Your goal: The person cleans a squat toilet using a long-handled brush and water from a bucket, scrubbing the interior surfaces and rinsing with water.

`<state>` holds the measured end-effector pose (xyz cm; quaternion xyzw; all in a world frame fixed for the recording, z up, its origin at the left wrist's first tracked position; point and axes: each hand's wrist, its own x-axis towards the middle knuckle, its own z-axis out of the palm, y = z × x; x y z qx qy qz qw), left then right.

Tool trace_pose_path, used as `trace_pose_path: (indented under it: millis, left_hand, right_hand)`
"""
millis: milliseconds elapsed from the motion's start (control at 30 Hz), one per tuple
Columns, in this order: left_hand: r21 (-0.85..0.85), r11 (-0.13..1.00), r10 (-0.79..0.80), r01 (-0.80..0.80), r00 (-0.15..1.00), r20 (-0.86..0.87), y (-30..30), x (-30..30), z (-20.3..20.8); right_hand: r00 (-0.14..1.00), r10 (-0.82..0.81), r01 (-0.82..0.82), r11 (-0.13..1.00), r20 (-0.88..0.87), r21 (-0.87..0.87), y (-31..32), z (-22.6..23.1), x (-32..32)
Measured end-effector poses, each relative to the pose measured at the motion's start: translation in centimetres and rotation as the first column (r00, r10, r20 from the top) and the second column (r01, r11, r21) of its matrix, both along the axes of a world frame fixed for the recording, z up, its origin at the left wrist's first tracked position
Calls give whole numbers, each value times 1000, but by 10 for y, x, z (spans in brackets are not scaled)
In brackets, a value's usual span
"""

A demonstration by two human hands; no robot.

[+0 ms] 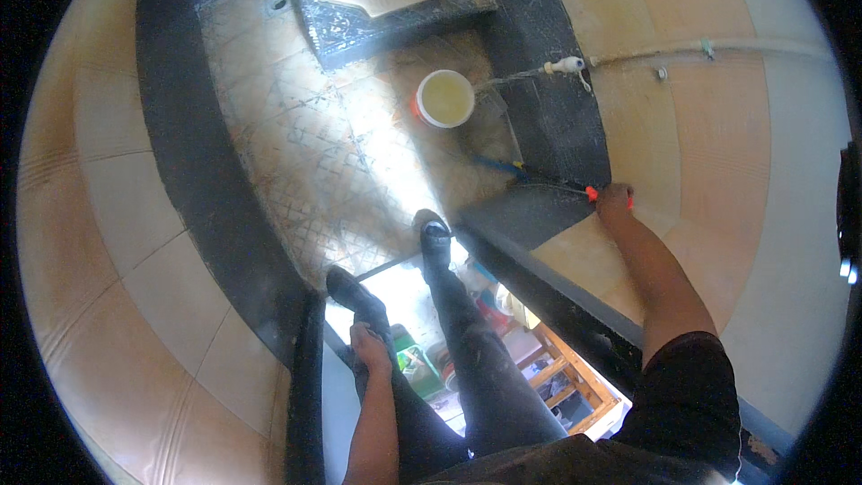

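My right hand (614,201) reaches out to the right wall, fingers closed round the red grip (592,194) of a thin rod. The rod slants left and down toward a blue piece (494,163) with a yellow end near the floor; its exact kind is unclear. At my left leg, my left hand (369,347) is closed on the dark trouser leg (370,310). Ahead stands a bucket (446,99) with a white rim and reddish side, filled with yellowish liquid. Water runs toward it from a white tap (566,66) on the right wall.
A squat toilet (386,2) sits on a raised dark step ahead. The tiled floor (296,117) looks wet and has a drain (277,4) at far left. Door-frame edges (548,283) flank my legs. Behind are a green basket (415,366) and a wooden rack (566,373).
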<state>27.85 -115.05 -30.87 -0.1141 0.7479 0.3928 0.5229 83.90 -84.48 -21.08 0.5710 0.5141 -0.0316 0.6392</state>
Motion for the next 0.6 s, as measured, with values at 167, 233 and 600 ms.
trace_pose_path:
  millis: [167,233,600]
  left_hand:
    - [-1,995,-101,101,994,-46,4,5,20]
    - [-28,995,-100,99,995,-27,7,5,22]
    - [-31,993,-115,115,993,-8,40,41,37]
  right_hand:
    - [997,58,-60,998,-59,-35,-4,-40,25]
    - [999,19,-18,999,-39,28,-7,-45,31]
    - [952,86,-47,989,-292,138,-10,-70,104]
